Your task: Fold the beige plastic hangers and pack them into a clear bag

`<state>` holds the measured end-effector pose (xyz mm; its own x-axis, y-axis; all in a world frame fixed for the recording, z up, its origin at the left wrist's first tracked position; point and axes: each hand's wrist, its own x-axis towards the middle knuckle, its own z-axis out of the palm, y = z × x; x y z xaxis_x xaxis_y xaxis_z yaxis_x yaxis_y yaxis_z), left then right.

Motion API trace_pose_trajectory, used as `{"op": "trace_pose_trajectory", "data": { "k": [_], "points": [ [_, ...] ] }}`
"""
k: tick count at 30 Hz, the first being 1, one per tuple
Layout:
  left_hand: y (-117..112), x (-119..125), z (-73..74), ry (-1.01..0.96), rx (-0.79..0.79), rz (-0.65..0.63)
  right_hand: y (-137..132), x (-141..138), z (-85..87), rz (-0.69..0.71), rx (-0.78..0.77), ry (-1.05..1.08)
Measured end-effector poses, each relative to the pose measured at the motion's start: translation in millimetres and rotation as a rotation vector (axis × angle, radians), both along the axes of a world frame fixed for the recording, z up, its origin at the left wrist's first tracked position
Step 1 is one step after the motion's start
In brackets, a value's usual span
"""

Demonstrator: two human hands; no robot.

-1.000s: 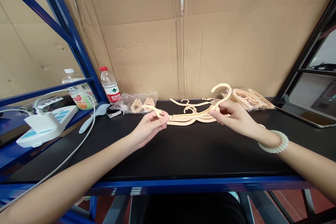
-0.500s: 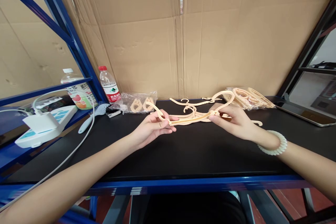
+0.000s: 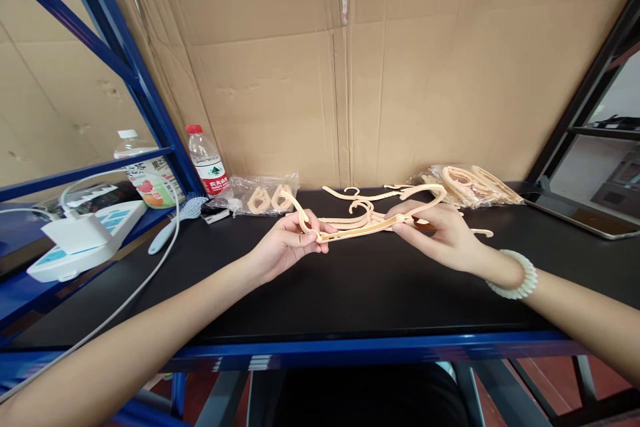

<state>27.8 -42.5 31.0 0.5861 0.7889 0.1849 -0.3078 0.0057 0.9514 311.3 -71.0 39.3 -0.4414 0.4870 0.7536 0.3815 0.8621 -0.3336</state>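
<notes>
Cream plastic hanger (image 3: 360, 227) held at centre frame, just above the black table (image 3: 350, 293).
Your left hand (image 3: 286, 245) pinches its left end, your right hand (image 3: 443, 237) its hook side; hold it level with firm grips.

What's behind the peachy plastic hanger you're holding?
Behind the peach plastic hanger, gripped by the left hand and right hand, several more peach hangers lie on the black tabletop, with a brown cardboard wall further back. The right hand hides part of that pile.
</notes>
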Motion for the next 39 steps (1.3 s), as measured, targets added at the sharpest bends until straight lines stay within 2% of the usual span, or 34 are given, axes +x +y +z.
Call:
{"op": "trace_pose_trajectory", "data": {
  "k": [4, 13, 25, 34, 39],
  "points": [
    [0.3, 0.3, -0.3, -0.010, 0.022, 0.041, -0.5, -1.7, -3.7, 0.019, 0.038, 0.016],
    [1.5, 0.5, -3.2, -0.012, 0.095, 0.128, -8.2, -7.3, -3.7, -0.005, -0.013, -0.006],
    [-1.8, 4.8, -3.7, -0.018, 0.182, 0.192, -9.1, -11.0, -7.7, 0.007, -0.229, 0.149],
    [-3.8, 7.7, -3.1, 0.018, 0.270, 0.295, -11.0, -15.0, -4.9, -0.016, -0.276, 0.217],
    [-5.9, 9.0, -2.3, 0.035, 0.234, 0.337, -6.5, -13.6, -0.7, 0.000, -0.332, 0.315]
  ]
}}
